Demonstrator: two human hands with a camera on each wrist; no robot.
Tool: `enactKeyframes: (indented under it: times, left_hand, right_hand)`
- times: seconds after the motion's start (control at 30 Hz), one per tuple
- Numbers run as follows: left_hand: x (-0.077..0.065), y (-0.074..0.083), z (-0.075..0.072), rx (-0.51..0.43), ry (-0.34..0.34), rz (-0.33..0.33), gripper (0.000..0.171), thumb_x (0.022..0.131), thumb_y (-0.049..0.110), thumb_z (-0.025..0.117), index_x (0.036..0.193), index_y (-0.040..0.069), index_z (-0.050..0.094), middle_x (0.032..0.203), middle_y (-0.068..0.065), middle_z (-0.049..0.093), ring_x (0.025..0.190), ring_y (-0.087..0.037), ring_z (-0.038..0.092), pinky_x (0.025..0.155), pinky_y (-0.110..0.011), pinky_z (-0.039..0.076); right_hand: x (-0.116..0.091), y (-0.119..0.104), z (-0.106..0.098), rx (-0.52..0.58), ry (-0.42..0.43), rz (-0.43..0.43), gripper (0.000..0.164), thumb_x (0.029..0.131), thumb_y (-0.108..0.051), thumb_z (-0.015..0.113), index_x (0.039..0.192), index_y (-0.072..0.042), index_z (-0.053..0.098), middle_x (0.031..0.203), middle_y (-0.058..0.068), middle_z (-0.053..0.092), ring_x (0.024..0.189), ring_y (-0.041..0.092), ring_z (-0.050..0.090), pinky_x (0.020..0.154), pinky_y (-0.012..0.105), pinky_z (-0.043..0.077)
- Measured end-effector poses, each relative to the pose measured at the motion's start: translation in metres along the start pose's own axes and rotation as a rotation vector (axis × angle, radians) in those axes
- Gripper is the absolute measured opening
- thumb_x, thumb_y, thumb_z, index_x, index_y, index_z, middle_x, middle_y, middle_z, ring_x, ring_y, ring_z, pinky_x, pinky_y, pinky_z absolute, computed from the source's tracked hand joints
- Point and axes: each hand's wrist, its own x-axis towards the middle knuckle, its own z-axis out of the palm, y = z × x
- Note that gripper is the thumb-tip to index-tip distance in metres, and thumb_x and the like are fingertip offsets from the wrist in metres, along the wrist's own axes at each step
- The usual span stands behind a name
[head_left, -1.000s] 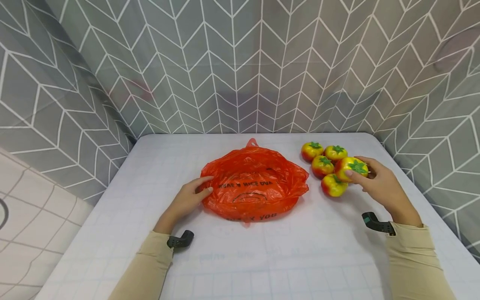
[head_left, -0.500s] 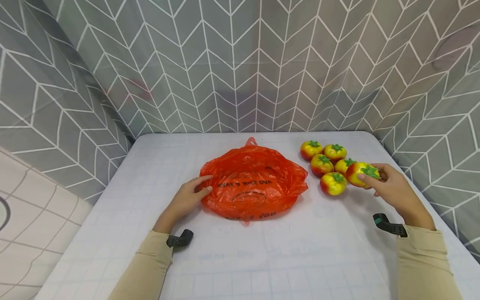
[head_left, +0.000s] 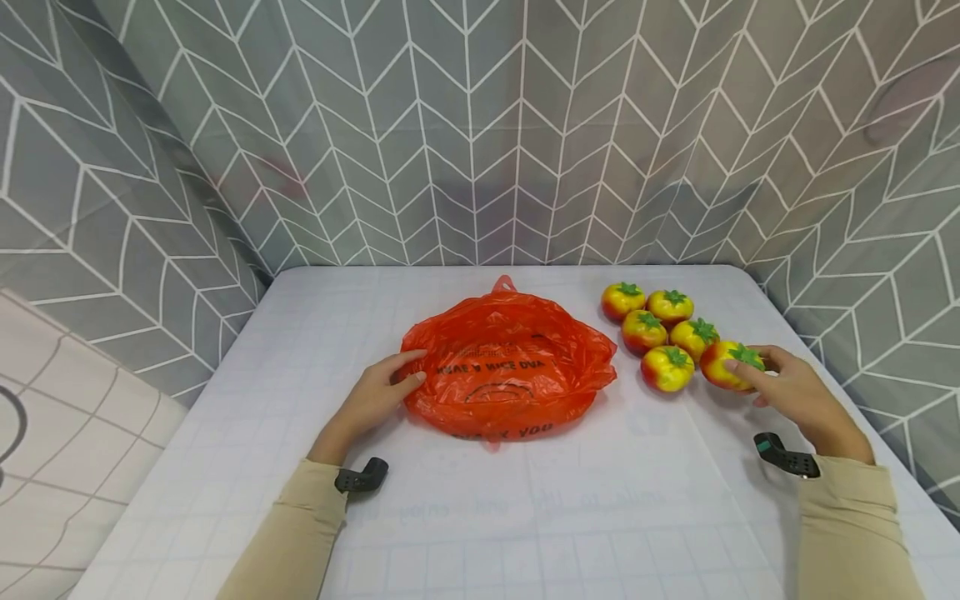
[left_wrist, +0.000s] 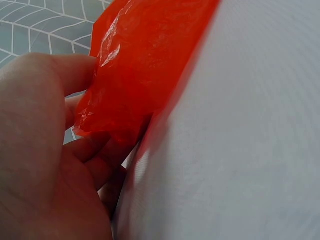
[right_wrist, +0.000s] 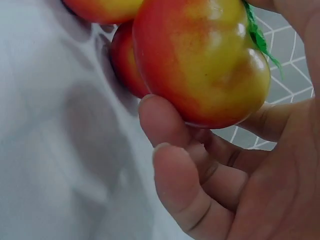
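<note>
A red plastic bag (head_left: 510, 367) with black lettering lies on the table, its mouth spread wide. My left hand (head_left: 372, 398) pinches the bag's left edge, and the left wrist view has the thumb on one side of the film (left_wrist: 145, 55) and fingers on the other. At the right, my right hand (head_left: 801, 392) holds a red-and-yellow tomato (head_left: 720, 365) with a green leafy top between thumb and fingers. Seen from the right wrist, this tomato (right_wrist: 200, 65) is close over the table, beside other tomatoes, and its far side is hidden.
Several similar tomatoes (head_left: 643, 332) are grouped at the back right, between the bag and my right hand. The white table (head_left: 480, 533) has faint grid lines and writing. A grey patterned curtain (head_left: 480, 133) stands behind it and along the sides.
My right hand has carried its tomato rightward and down toward the table, beside the group, uncovering another tomato behind it. My left hand and the bag have stayed in place.
</note>
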Motion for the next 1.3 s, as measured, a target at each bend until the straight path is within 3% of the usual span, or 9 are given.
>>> enactKeyframes:
  times: [0.2, 0.33, 0.67, 1.0, 1.3]
  left_hand:
    - [0.0009, -0.0019, -0.001, -0.013, 0.021, 0.042, 0.046, 0.1, 0.032, 0.061, 0.145, 0.025, 0.054, 0.151, -0.008, 0.047, 0.143, -0.032, 0.036, 0.116, -0.057, 0.027]
    - [0.0006, -0.0021, -0.0005, -0.038, 0.031, 0.062, 0.046, 0.1, 0.031, 0.061, 0.146, 0.026, 0.053, 0.152, -0.007, 0.046, 0.144, -0.031, 0.035, 0.117, -0.056, 0.026]
    - [0.0021, -0.001, -0.0003, -0.023, 0.044, 0.089, 0.05, 0.1, 0.034, 0.06, 0.148, 0.025, 0.05, 0.153, -0.007, 0.044, 0.144, -0.031, 0.035, 0.116, -0.056, 0.026]
    - [0.0016, -0.0033, -0.0023, -0.005, 0.063, 0.098, 0.053, 0.101, 0.033, 0.06, 0.151, 0.022, 0.046, 0.153, -0.011, 0.043, 0.144, -0.033, 0.034, 0.117, -0.058, 0.025]
    - [0.0023, -0.0053, -0.0025, 0.018, 0.106, 0.119, 0.053, 0.101, 0.031, 0.06, 0.151, 0.021, 0.047, 0.143, -0.013, 0.048, 0.136, -0.034, 0.043, 0.111, -0.057, 0.036]
  right_hand:
    - [0.0009, 0.0043, 0.0029, -0.025, -0.033, 0.001, 0.079, 0.1, -0.053, 0.052, 0.146, 0.009, 0.035, 0.128, 0.027, 0.053, 0.089, 0.025, 0.062, 0.073, 0.033, 0.05]
    - [0.0023, 0.002, 0.0039, -0.059, -0.059, 0.005, 0.08, 0.1, -0.053, 0.053, 0.144, 0.011, 0.035, 0.124, 0.029, 0.053, 0.086, 0.024, 0.061, 0.073, 0.031, 0.048]
    - [0.0077, 0.0062, 0.0072, -0.123, -0.091, 0.032, 0.086, 0.098, -0.057, 0.051, 0.141, 0.015, 0.034, 0.122, 0.03, 0.045, 0.092, 0.029, 0.056, 0.077, 0.036, 0.046]
    - [0.0087, 0.0037, 0.0071, -0.139, -0.114, 0.037, 0.087, 0.098, -0.06, 0.048, 0.144, 0.013, 0.032, 0.123, 0.03, 0.047, 0.088, 0.026, 0.058, 0.078, 0.04, 0.045]
    - [0.0102, 0.0035, 0.0058, -0.157, -0.129, 0.066, 0.093, 0.099, -0.063, 0.043, 0.148, 0.014, 0.025, 0.126, 0.035, 0.046, 0.09, 0.029, 0.059, 0.083, 0.053, 0.047]
